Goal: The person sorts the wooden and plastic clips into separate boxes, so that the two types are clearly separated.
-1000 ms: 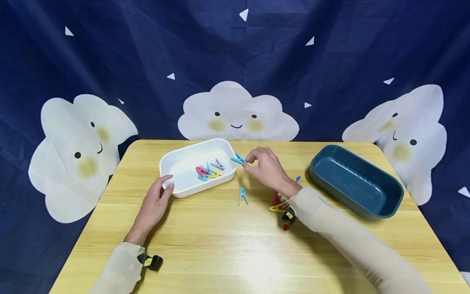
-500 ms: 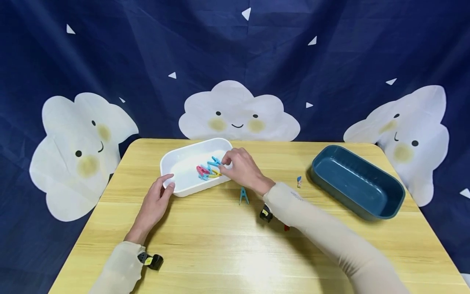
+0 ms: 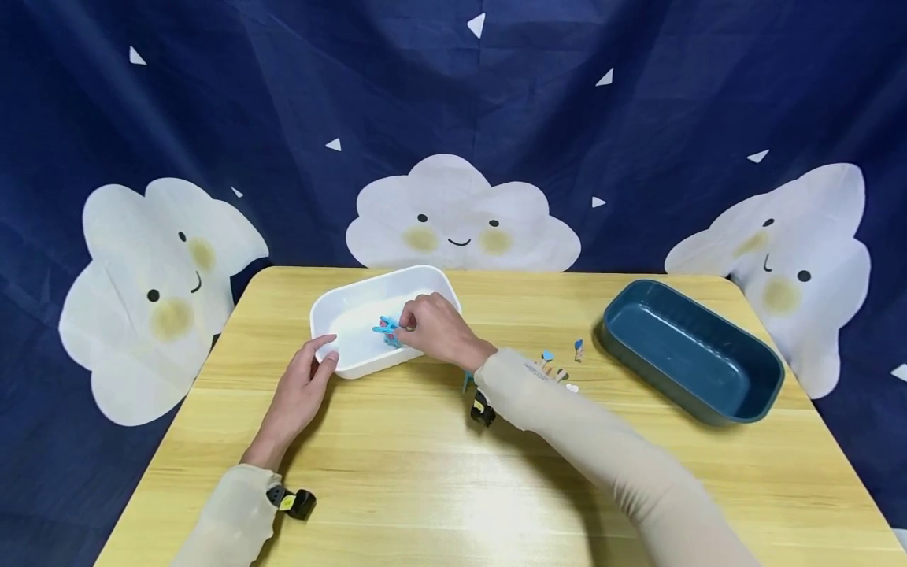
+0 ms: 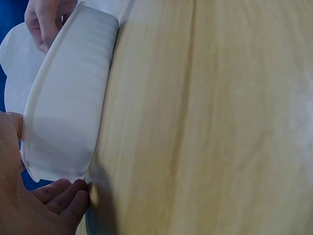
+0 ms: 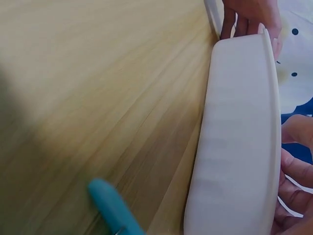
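The right hand (image 3: 435, 327) pinches a blue clothespin (image 3: 386, 330) between thumb and fingertips, the pin lying sideways over the inside of the white plastic tray (image 3: 375, 365). Just under it, bits of red and blue clothespins (image 3: 391, 342) show on the tray floor; the hand itself covers the rest of that pile, so its count cannot be told. The left hand (image 3: 301, 387) grips the tray's near left corner, its thumb and fingers on either side of the wall. The tray sits slantwise on the wooden table (image 3: 397, 472), near the far edge and left of the middle. Off its near right corner, a second blue clothespin (image 3: 467, 381) lies on the table, mostly hidden by the right wrist and its black wrist camera (image 3: 483, 411). Farther right, the beige right sleeve (image 3: 567, 409) stands across the view and partly covers a scatter of small heart-topped pieces (image 3: 547, 357); one more blue-topped piece (image 3: 579, 351) lies just beyond them, toward the dark teal basin (image 3: 655, 370). That basin rests near the table's far right corner, angled toward the right edge. Behind the far edge hangs a navy curtain (image 3: 397, 87) printed with smiling white clouds (image 3: 460, 213).
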### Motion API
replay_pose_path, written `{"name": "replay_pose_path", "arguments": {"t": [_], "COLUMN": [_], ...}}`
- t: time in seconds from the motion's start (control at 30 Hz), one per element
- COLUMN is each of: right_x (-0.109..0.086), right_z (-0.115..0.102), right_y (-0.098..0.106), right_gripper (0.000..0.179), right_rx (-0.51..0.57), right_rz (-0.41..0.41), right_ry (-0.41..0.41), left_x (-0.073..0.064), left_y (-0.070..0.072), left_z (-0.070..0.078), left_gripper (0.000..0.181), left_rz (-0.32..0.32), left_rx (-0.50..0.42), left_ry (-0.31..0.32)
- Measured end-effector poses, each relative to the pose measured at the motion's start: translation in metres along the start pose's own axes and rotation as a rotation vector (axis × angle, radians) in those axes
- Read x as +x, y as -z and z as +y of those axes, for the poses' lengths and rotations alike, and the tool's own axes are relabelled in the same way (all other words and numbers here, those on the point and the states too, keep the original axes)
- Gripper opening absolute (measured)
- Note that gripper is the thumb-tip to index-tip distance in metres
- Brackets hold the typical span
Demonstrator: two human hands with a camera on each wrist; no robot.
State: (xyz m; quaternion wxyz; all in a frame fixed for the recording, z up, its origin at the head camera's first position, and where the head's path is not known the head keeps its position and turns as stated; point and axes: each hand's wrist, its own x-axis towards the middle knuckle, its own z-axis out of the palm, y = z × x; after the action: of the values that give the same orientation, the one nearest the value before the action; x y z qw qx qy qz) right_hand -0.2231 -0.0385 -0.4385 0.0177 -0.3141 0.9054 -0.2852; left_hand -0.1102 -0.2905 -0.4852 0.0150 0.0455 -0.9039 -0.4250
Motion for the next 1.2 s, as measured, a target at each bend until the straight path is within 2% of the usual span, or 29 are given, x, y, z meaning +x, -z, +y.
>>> {"name": "replay_pose_path", "arguments": {"t": [0.2, 0.47, 0.7, 0.97, 1.07, 1.2], "right_x": [0.009, 0.014, 0.016, 0.016, 0.015, 0.013], "right_z": [0.000, -0.006, -0.010, -0.009, -0.007, -0.004], "right_y": [-0.006, -0.011, -0.012, -0.013, -0.013, -0.008], "right_gripper": [0.014, 0.013, 0.027, 0.031, 0.028, 0.019], "right_rx": [0.021, 0.000, -0.017, -0.030, -0.028, 0.034], "right_rz": [-0.032, -0.102, -0.147, -0.138, -0.112, -0.056], "right_ry": [-0.029, -0.024, -0.033, -0.045, -0.022, 0.006], "left_x": [0.001, 0.001, 0.001, -0.002, -0.002, -0.001], "left_y": [0.000, 0.000, -0.001, 0.000, 0.000, 0.000], "left_z": [0.000, 0.001, 0.001, 0.003, 0.004, 0.003], "left_gripper": [0.057, 0.056, 0.054, 0.055, 0.055, 0.056], "left_rz": [0.000, -0.003, 0.002, -0.003, -0.003, 0.000], "left_rx": [0.008, 0.012, 0.005, 0.002, 0.004, 0.010], "left_ry": [0.005, 0.011, 0.017, 0.014, 0.020, 0.024]}}
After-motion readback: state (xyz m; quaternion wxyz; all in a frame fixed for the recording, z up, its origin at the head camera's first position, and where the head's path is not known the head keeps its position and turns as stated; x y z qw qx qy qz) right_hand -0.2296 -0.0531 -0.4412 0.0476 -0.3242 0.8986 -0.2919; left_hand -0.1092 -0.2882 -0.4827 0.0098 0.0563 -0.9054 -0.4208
